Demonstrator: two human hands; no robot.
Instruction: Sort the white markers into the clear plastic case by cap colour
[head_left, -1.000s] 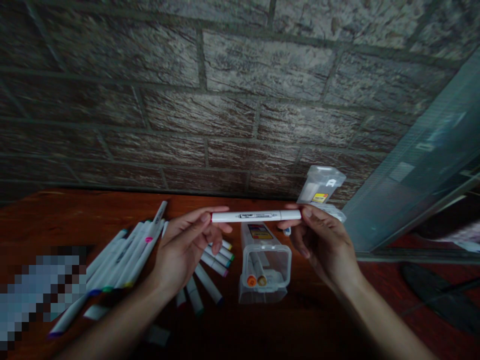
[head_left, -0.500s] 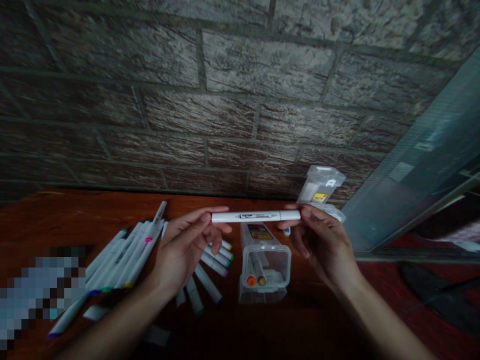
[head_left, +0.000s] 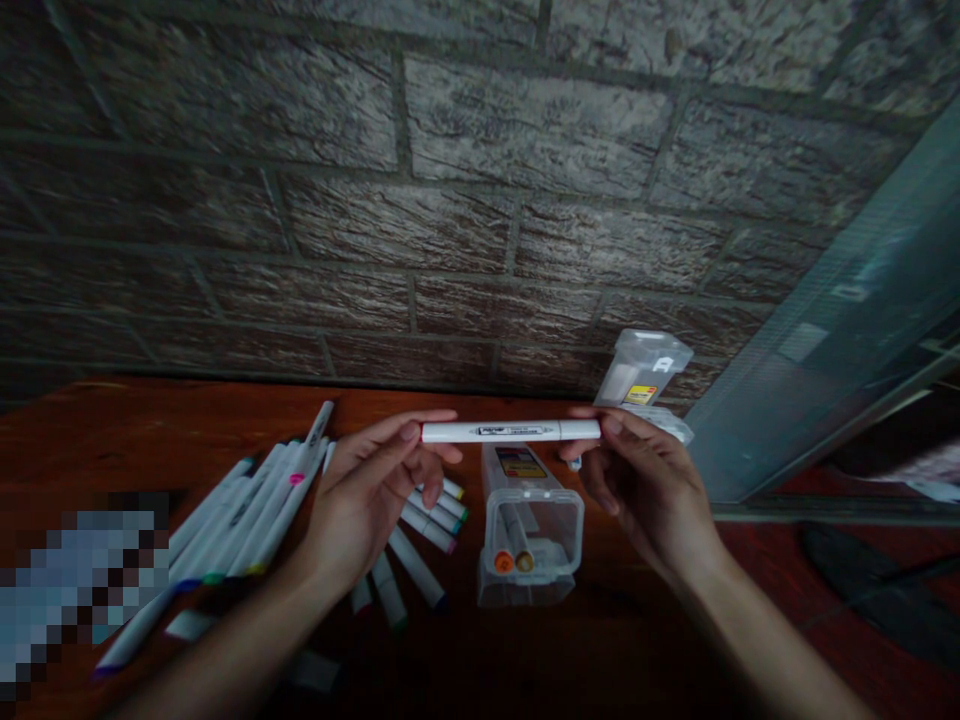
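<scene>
A white marker point(head_left: 510, 431) with a red tip at its left end is held level between my two hands. My left hand point(head_left: 367, 480) pinches the red end between thumb and finger. At the other end, my right hand point(head_left: 649, 475) grips the marker the same way. Below it, an open clear plastic case point(head_left: 534, 505) lies on its side, its mouth facing me, with an orange-ended marker point(head_left: 503, 562) and a brown-ended one point(head_left: 523, 561) inside. Several white markers point(head_left: 255, 510) with coloured ends lie left of my left hand, and several more point(head_left: 412, 560) fan out beneath it.
A second clear case point(head_left: 643, 368) stands by the stone-block wall point(head_left: 465, 235) at the back right. The wooden table point(head_left: 142, 420) meets that wall. A glassy panel point(head_left: 817, 310) rises on the right. At the far left is a pixelated patch point(head_left: 75, 590).
</scene>
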